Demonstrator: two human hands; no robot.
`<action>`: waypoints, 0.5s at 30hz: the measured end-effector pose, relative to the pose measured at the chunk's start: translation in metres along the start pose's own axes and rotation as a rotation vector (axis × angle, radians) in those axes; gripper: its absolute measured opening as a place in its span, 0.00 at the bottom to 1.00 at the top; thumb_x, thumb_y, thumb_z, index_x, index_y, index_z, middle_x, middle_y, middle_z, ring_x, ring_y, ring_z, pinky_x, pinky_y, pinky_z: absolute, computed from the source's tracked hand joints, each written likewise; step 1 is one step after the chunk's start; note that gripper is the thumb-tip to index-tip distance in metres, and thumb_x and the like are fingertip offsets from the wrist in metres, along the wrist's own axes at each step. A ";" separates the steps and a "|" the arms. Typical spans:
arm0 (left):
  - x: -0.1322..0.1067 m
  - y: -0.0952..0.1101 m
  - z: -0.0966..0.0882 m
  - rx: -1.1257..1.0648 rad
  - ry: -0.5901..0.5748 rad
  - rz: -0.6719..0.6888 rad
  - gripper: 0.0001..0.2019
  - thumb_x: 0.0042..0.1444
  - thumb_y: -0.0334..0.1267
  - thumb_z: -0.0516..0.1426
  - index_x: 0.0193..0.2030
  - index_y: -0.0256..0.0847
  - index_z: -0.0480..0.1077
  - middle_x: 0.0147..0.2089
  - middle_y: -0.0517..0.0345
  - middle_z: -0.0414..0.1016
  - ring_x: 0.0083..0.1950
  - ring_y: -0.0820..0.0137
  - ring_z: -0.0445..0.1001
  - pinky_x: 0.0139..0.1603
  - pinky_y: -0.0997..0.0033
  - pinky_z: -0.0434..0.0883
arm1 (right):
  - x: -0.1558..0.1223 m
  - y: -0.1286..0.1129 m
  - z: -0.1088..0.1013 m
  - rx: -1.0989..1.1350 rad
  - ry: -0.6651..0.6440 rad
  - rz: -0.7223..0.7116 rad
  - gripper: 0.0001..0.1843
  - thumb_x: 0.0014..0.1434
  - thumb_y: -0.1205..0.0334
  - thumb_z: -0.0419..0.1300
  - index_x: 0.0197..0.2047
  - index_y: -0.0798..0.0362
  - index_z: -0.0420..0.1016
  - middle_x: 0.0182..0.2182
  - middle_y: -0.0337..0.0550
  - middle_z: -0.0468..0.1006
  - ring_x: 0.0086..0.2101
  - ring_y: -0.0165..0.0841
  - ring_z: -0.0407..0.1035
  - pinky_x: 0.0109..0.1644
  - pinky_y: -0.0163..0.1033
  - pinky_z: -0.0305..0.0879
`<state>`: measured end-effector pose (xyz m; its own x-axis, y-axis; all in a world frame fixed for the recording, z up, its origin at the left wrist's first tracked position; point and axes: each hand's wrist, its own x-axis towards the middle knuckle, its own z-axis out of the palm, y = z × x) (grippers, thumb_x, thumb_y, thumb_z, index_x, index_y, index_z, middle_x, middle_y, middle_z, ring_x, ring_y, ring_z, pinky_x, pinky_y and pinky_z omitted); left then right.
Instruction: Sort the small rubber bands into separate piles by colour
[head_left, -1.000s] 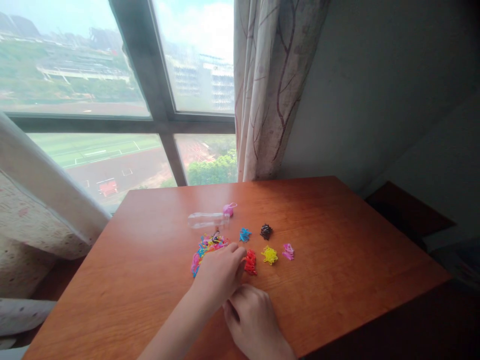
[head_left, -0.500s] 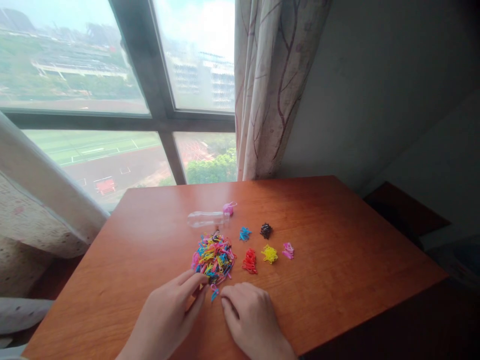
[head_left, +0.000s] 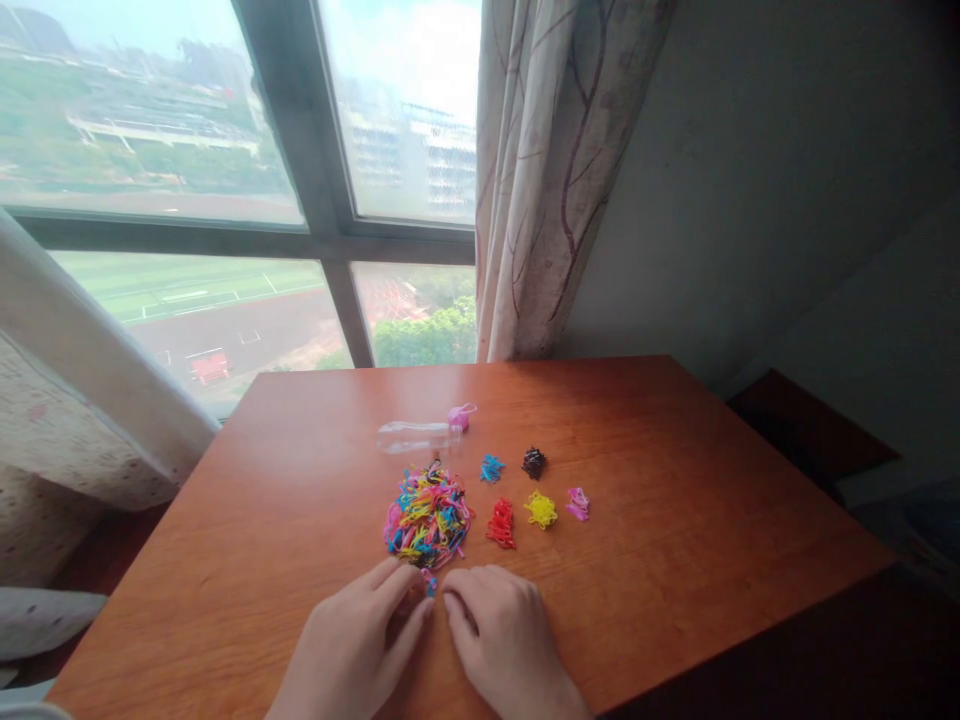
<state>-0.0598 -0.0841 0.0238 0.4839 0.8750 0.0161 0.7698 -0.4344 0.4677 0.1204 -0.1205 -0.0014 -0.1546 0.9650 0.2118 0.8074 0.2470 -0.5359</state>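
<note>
A mixed pile of small colourful rubber bands [head_left: 426, 515] lies on the wooden table, just beyond my hands. At its near edge, my left hand [head_left: 364, 635] has its thumb and forefinger curled round a little pink-and-blue clump of bands [head_left: 430, 582]. Right beside that clump, my right hand [head_left: 504, 630] rests on the table with its fingers bent and the thumb and forefinger tips close together. Whatever may be between those right fingertips is hidden.
Sorted heaps lie to the right: blue [head_left: 491, 468], black [head_left: 533, 462], red [head_left: 501, 524], yellow [head_left: 541, 510] and pink [head_left: 577, 504]. A clear plastic bottle [head_left: 416, 438] lies behind the pile, near a pink cap [head_left: 459, 419]. The wooden table [head_left: 675, 480] stands against a window and curtain.
My left hand has shifted from the pile's near edge slightly right and towards me, onto the pink-and-blue clump. My right hand has stayed nearly still. The view has shifted a little.
</note>
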 end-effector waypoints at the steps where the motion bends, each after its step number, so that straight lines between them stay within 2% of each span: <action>1: 0.000 0.001 0.001 -0.008 0.007 0.005 0.08 0.63 0.38 0.51 0.35 0.47 0.70 0.35 0.60 0.76 0.35 0.70 0.77 0.34 0.75 0.69 | 0.000 0.000 0.000 0.004 -0.001 0.003 0.08 0.62 0.69 0.55 0.37 0.46 0.70 0.31 0.34 0.77 0.33 0.32 0.70 0.35 0.37 0.52; 5: -0.001 0.004 0.002 -0.036 0.025 0.016 0.08 0.62 0.37 0.51 0.36 0.47 0.70 0.37 0.59 0.76 0.37 0.69 0.77 0.35 0.75 0.69 | 0.000 0.000 0.000 -0.003 0.006 0.000 0.07 0.62 0.69 0.55 0.36 0.47 0.70 0.31 0.35 0.78 0.33 0.32 0.71 0.35 0.36 0.53; 10: -0.002 0.005 0.003 0.012 -0.018 0.006 0.06 0.61 0.37 0.52 0.38 0.47 0.70 0.40 0.59 0.76 0.40 0.68 0.77 0.37 0.74 0.70 | -0.001 0.001 0.001 -0.011 0.021 -0.017 0.08 0.60 0.71 0.54 0.36 0.48 0.70 0.30 0.36 0.77 0.33 0.32 0.71 0.35 0.35 0.54; 15: -0.002 0.002 0.008 0.034 -0.020 0.024 0.10 0.63 0.34 0.48 0.41 0.48 0.70 0.42 0.58 0.77 0.42 0.68 0.78 0.41 0.73 0.71 | -0.001 0.002 0.001 0.000 0.038 -0.015 0.08 0.61 0.71 0.53 0.34 0.48 0.69 0.29 0.36 0.76 0.31 0.32 0.70 0.35 0.35 0.53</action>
<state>-0.0563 -0.0884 0.0177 0.5108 0.8597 0.0088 0.7712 -0.4626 0.4373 0.1215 -0.1212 -0.0035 -0.1448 0.9571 0.2508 0.8049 0.2614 -0.5328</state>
